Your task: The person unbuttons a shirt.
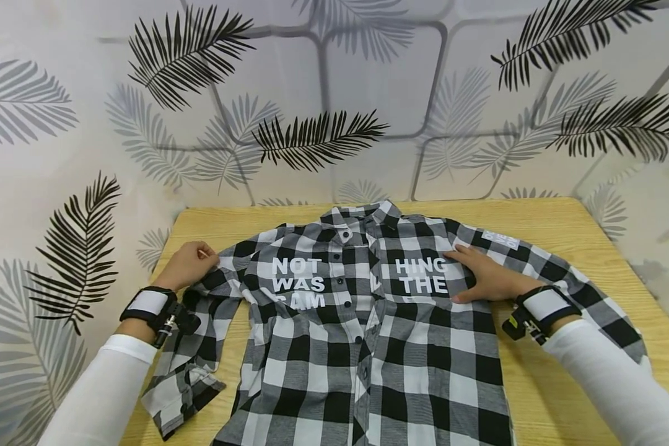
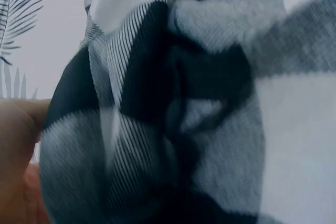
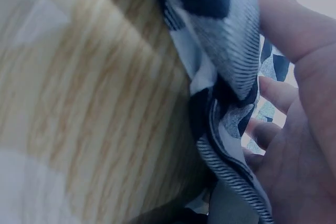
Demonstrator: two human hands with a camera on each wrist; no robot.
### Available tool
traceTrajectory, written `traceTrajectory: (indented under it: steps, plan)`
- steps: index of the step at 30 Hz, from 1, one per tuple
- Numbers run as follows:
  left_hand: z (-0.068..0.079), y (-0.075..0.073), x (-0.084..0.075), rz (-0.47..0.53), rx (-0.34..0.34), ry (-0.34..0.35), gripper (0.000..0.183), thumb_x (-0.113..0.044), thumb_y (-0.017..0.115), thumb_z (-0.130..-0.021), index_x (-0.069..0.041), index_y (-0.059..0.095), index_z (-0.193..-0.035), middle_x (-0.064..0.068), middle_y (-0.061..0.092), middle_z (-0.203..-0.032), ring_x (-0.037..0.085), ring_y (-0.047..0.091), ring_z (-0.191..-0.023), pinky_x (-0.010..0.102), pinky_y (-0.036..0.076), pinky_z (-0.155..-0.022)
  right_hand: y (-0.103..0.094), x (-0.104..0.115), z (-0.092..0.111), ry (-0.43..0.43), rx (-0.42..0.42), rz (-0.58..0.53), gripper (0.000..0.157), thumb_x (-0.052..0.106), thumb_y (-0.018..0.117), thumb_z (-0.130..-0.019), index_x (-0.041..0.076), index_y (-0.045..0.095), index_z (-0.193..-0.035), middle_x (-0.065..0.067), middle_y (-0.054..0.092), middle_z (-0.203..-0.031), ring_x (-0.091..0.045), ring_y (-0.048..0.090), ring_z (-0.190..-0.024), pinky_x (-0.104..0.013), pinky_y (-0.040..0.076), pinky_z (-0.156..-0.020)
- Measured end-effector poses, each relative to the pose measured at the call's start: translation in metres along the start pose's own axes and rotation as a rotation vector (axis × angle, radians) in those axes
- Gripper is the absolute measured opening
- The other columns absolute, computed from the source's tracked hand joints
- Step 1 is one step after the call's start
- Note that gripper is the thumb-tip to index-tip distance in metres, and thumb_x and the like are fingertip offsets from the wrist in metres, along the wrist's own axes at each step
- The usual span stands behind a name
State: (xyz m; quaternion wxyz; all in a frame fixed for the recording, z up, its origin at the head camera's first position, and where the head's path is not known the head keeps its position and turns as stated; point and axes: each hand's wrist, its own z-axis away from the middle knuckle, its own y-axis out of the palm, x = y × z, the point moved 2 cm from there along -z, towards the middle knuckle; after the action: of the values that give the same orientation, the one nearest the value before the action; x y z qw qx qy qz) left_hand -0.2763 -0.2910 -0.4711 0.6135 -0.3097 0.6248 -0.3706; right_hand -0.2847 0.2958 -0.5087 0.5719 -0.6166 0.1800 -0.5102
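Note:
A black, white and grey checked shirt (image 1: 306, 347) with white lettering lies front up, its collar at the far side. My left hand (image 1: 189, 265), fingers curled, pinches the sleeve on the left near its bend; that sleeve's lower part folds down toward the cuff. In the left wrist view, bunched cloth of the shirt (image 2: 142, 129) hides most of the fingers of the left hand (image 2: 18, 156). My right hand (image 1: 487, 272) rests on the right chest over the print, thumb and fingers spread. Beside a raised fold, the right wrist view shows the right hand (image 3: 310, 114) with extended fingers.
The shirt lies on a light wood-grain table (image 1: 535, 217). A wall (image 1: 379, 80) with a leaf pattern rises directly behind the table and along its left side. The right sleeve (image 1: 580, 285) stretches out toward the right table edge, under the right forearm.

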Motion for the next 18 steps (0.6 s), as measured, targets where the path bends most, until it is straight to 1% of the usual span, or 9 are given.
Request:
traceTrajectory:
  steps: [2, 4, 6, 8, 9, 11, 13, 16, 18]
  plan:
    - [-0.003, 0.004, -0.01, 0.007, -0.013, 0.087, 0.028, -0.021, 0.05, -0.09, -0.003, 0.053, -0.111, 0.023, 0.055, -0.109, 0.033, 0.05, -0.095, 0.049, 0.045, -0.077, 0.0, 0.002, 0.0, 0.003, 0.007, 0.006, 0.102, 0.061, 0.07, -0.061, 0.016, 0.025, -0.141, -0.023, 0.008, -0.148, -0.043, 0.002, -0.13, -0.069, 0.015, -0.099]
    - [-0.007, 0.01, -0.021, 0.003, 0.004, 0.203, 0.034, -0.017, 0.05, -0.09, -0.004, 0.049, -0.122, 0.025, 0.047, -0.123, 0.037, 0.042, -0.11, 0.056, 0.039, -0.089, 0.0, 0.004, -0.001, 0.003, 0.017, 0.005, 0.103, 0.061, 0.07, -0.061, 0.017, 0.024, -0.141, -0.022, 0.007, -0.148, -0.042, 0.001, -0.13, -0.069, 0.015, -0.099]
    - [-0.011, 0.018, -0.031, -0.018, 0.061, 0.312, 0.039, -0.014, 0.048, -0.091, -0.004, 0.046, -0.128, 0.027, 0.036, -0.134, 0.04, 0.031, -0.12, 0.06, 0.032, -0.095, 0.0, 0.006, -0.002, 0.003, 0.028, -0.002, 0.102, 0.059, 0.071, -0.061, 0.017, 0.023, -0.142, -0.021, 0.007, -0.149, -0.042, 0.0, -0.13, -0.07, 0.015, -0.099]
    - [-0.014, 0.026, -0.038, -0.056, 0.136, 0.369, 0.04, -0.014, 0.047, -0.092, -0.002, 0.044, -0.13, 0.029, 0.029, -0.138, 0.041, 0.026, -0.124, 0.06, 0.032, -0.096, 0.0, 0.007, -0.003, 0.006, 0.034, -0.005, 0.103, 0.059, 0.072, -0.06, 0.018, 0.024, -0.142, -0.021, 0.007, -0.149, -0.042, 0.0, -0.13, -0.07, 0.015, -0.098]
    - [-0.015, 0.029, -0.04, -0.08, 0.171, 0.37, 0.041, -0.017, 0.046, -0.092, -0.001, 0.043, -0.13, 0.031, 0.027, -0.139, 0.043, 0.024, -0.124, 0.06, 0.031, -0.096, 0.0, 0.007, -0.003, 0.007, 0.037, 0.001, 0.103, 0.059, 0.071, -0.06, 0.019, 0.023, -0.142, -0.021, 0.007, -0.149, -0.042, 0.0, -0.13, -0.071, 0.015, -0.098]
    - [-0.015, 0.033, -0.042, -0.139, 0.235, 0.333, 0.048, -0.025, 0.043, -0.094, 0.004, 0.037, -0.131, 0.033, 0.024, -0.139, 0.044, 0.022, -0.125, 0.059, 0.03, -0.098, 0.001, 0.007, -0.005, 0.004, 0.038, 0.027, 0.103, 0.062, 0.069, -0.06, 0.02, 0.023, -0.142, -0.021, 0.008, -0.148, -0.042, 0.001, -0.13, -0.07, 0.016, -0.098]
    - [-0.014, 0.037, -0.041, -0.197, 0.278, 0.278, 0.057, -0.032, 0.041, -0.094, 0.009, 0.031, -0.133, 0.034, 0.023, -0.139, 0.044, 0.022, -0.125, 0.058, 0.029, -0.1, 0.003, 0.005, -0.006, -0.004, 0.027, 0.059, 0.104, 0.066, 0.067, -0.06, 0.02, 0.022, -0.142, -0.022, 0.009, -0.148, -0.042, 0.003, -0.13, -0.07, 0.017, -0.098]
    - [-0.011, 0.038, -0.039, -0.256, 0.291, 0.199, 0.066, -0.04, 0.037, -0.094, 0.013, 0.026, -0.132, 0.035, 0.024, -0.138, 0.047, 0.022, -0.123, 0.06, 0.027, -0.1, 0.006, 0.002, -0.006, -0.017, 0.0, 0.101, 0.105, 0.072, 0.062, -0.06, 0.021, 0.021, -0.142, -0.022, 0.01, -0.148, -0.042, 0.005, -0.13, -0.069, 0.018, -0.099]
    - [-0.008, 0.036, -0.04, -0.264, 0.269, 0.17, 0.066, -0.041, 0.037, -0.094, 0.014, 0.032, -0.129, 0.037, 0.027, -0.135, 0.05, 0.026, -0.12, 0.061, 0.031, -0.097, 0.007, 0.001, -0.005, -0.023, -0.013, 0.11, 0.106, 0.073, 0.061, -0.059, 0.021, 0.021, -0.142, -0.022, 0.011, -0.148, -0.042, 0.006, -0.13, -0.069, 0.018, -0.099]
